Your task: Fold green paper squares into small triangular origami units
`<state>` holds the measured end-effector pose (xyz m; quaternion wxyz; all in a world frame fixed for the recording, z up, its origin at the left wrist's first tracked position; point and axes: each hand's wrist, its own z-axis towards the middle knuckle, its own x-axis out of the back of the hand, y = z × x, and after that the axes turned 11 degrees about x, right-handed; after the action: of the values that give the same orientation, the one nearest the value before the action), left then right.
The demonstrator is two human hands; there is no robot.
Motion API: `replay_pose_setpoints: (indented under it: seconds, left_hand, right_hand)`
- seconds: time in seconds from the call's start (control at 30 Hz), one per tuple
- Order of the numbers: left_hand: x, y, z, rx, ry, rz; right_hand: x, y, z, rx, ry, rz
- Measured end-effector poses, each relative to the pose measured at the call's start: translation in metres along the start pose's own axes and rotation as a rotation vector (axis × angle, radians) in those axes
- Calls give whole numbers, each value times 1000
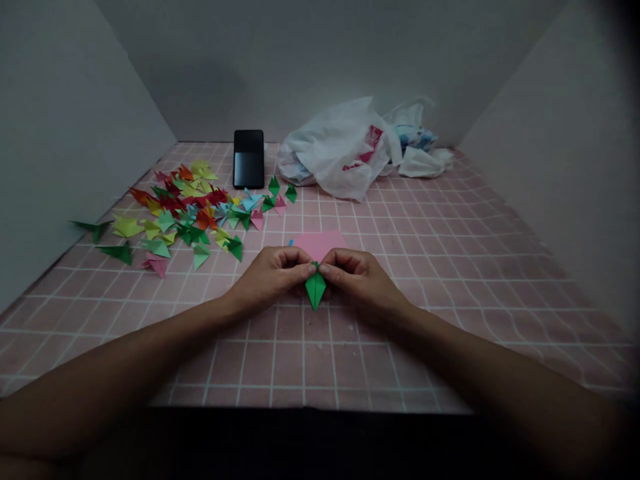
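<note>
A green folded paper (315, 291), kite-shaped with a crease down its middle, hangs point-down between my two hands. My left hand (281, 270) pinches its upper left edge between thumb and finger. From the other side, my right hand (353, 272) pinches the upper right edge, the thumbs almost meeting. The paper's top end is partly covered by my fingertips. Just beyond my hands lies pink paper (320, 244) flat on the table, its near part hidden behind them. A small blue scrap (291, 243) shows at its left edge.
Many-coloured folded paper cranes (193, 213) are heaped on the left of the pink checked tablecloth (450, 267). A black phone (249, 160) stands upright at the back. White plastic bags (340, 150) lie beside it, to the right. Pale walls (325, 60) enclose three sides.
</note>
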<state>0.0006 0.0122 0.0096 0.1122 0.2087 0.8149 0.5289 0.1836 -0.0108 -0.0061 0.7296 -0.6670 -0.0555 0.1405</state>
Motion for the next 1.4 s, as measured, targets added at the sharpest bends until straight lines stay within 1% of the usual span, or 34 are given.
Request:
replay_pose_setpoints:
  seconds: [0.4, 0.7, 0.8, 0.93, 1.13, 1.27, 1.4]
  left_hand:
    - [2, -2, 2, -9, -34, 8]
    - [3, -3, 4, -48, -8, 91]
    - [3, -3, 4, 1, -9, 60]
    - [1, -3, 4, 80, -52, -10]
    - [3, -5, 6, 108, -146, -92]
    - [5, -6, 7, 138, -212, -138]
    - [6, -6, 8, 139, -190, -87]
  right_hand:
    - [0, 0, 1, -16, 6, -10]
    - [-1, -2, 1, -41, 23, -83]
    - [0, -1, 1, -21, 1, -65]
    - [2, 0, 0, 4, -25, -8]
    - [4, 6, 1, 13, -22, 134]
    - [5, 9, 3, 2, -49, 195]
    - [6, 7, 4, -35, -82, 199]
